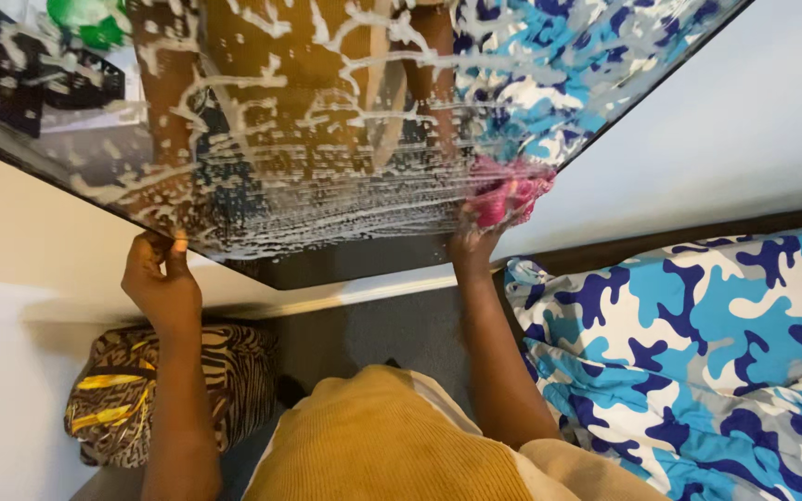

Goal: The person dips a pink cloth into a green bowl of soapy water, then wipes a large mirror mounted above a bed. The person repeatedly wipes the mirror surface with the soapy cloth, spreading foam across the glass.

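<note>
Mirror [345,121] — soapy, dark-framed, filling twelve o'clock; best wiped in overlapping strokes. Left hand [161,278], nine o'clock — fingers clenched on frame edge, to be kept steady. Right hand [475,243] — fingers grasping pink cloth [508,190], pressed flat at centre.

No packages, labels, signs, screens (none visible)

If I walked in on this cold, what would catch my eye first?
Probably the big dark-framed mirror across the top, streaked all over with white soapy foam. The right hand presses a pink cloth against the glass at its lower right, while the left hand grips the frame's lower edge. After that, the blue camouflage bedding at right and a zebra-patterned bag on the floor at lower left.
</note>
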